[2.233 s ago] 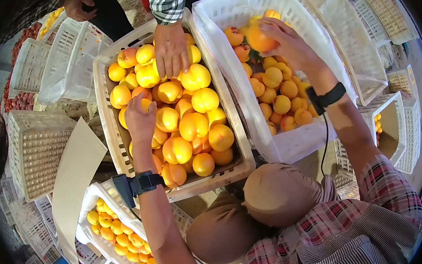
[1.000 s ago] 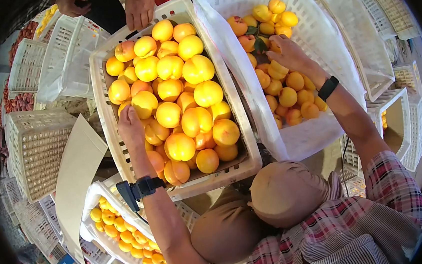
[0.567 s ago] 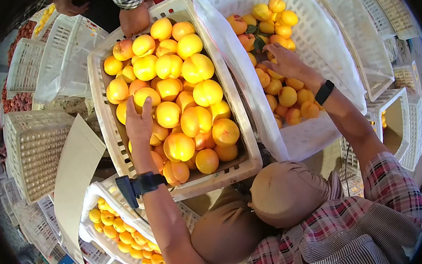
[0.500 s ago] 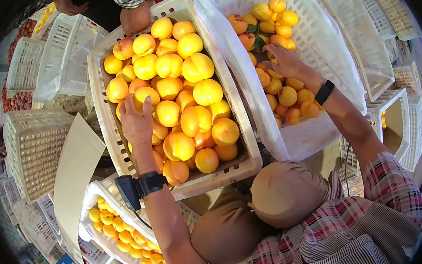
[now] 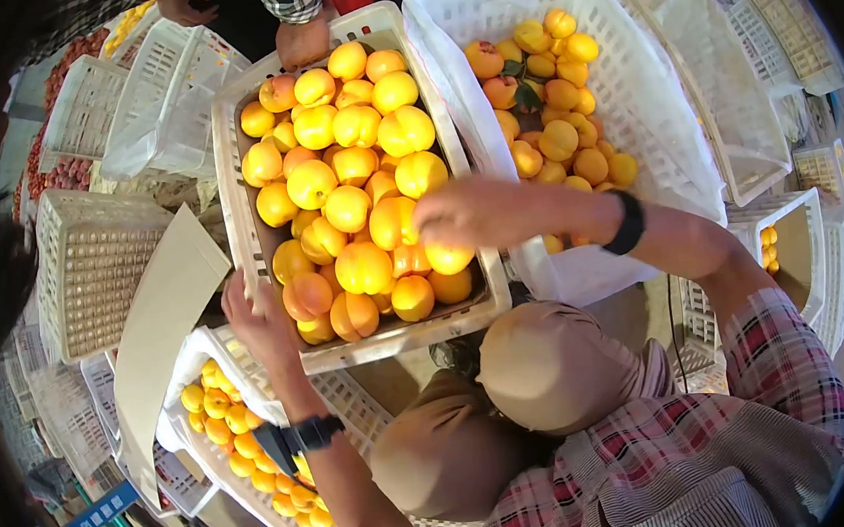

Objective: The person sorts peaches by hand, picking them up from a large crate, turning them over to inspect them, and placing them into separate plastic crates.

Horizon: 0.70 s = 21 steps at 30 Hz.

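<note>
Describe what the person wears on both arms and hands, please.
Both hands are bare, without gloves. The left hand has a black left wristband with a small black box-shaped device attached. The right hand has a plain black right wristband, and a thin dark cable runs beside that arm. The right sleeve is red-and-white plaid and ends near the elbow.

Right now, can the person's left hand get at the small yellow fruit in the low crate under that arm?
Probably yes. The left hand is by the big crate's wall, close to the low crate; its small yellow fruit lie uncovered, with nothing between.
</note>
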Each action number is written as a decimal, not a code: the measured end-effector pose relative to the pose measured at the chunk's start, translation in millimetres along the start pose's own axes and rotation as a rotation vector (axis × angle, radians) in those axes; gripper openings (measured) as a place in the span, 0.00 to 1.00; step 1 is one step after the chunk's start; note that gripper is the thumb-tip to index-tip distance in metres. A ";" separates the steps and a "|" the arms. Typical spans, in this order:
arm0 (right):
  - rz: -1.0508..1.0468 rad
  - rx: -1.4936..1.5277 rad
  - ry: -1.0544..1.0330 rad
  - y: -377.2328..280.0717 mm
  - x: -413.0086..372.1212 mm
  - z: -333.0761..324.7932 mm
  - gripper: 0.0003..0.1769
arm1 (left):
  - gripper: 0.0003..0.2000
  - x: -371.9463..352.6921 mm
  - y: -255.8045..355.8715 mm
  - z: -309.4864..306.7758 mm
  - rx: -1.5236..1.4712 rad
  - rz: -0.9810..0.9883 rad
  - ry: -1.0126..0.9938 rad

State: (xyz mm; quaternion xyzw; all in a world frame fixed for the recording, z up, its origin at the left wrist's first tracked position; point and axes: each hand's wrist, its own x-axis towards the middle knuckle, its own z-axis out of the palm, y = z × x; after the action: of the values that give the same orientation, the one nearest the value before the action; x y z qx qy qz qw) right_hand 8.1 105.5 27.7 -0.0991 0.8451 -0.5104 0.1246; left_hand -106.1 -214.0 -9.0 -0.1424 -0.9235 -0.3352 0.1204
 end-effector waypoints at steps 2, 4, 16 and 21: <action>-0.071 -0.022 -0.349 -2.0 11.7 43.7 0.23 | 0.17 -46.1 -6.1 -37.0 0.168 0.089 0.073; -0.157 -0.218 -0.557 -7.5 23.0 80.6 0.25 | 0.17 -102.3 -17.7 -74.0 0.301 -0.004 0.116; 0.154 -0.451 -0.400 -28.6 13.1 145.2 0.24 | 0.23 -370.9 -53.3 -141.1 0.533 -0.413 -0.209; 0.127 -0.547 -0.577 -30.6 18.2 138.2 0.27 | 0.25 -343.6 -77.0 -145.9 0.595 -0.247 -0.216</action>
State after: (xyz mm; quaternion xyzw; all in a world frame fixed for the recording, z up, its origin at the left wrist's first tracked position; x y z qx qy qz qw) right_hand 35.1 -29.7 -9.1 -0.2153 0.8846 -0.2089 0.3571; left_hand 205.7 -428.6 -54.4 -0.0226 -0.9985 -0.0462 0.0166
